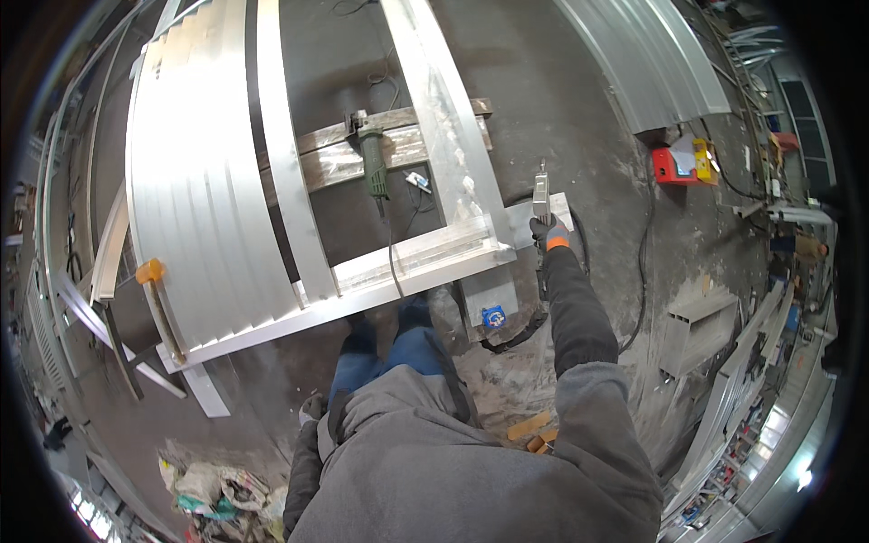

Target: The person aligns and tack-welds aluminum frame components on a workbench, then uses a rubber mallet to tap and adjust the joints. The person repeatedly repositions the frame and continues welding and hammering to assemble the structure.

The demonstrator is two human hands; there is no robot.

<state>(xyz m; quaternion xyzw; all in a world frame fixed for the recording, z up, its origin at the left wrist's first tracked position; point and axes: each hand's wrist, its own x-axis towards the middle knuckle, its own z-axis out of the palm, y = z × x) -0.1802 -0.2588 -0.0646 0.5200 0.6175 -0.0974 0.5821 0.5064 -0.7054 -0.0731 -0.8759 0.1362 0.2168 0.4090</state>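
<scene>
My right hand [552,235], in a dark glove with an orange cuff, grips what looks like a power drill [541,197] with a silver metal housing and a thin tip pointing away from me. It is held out to the right of a silver metal frame [407,276]. Beside my left hip hangs my left hand [312,409] in a grey glove; its fingers are too small to make out. A green angle grinder [372,163] rests on a wooden crosspiece [407,145] inside the frame. An orange-headed mallet [161,308] lies on the ribbed metal panel [195,181].
Dark cables [644,262] run over the floor at the right. A red box [674,166] stands near another ribbed sheet [652,63]. A blue round item [493,316] sits by the frame's corner. Metal profiles [701,330] lie at the right, sacks [217,489] at the lower left.
</scene>
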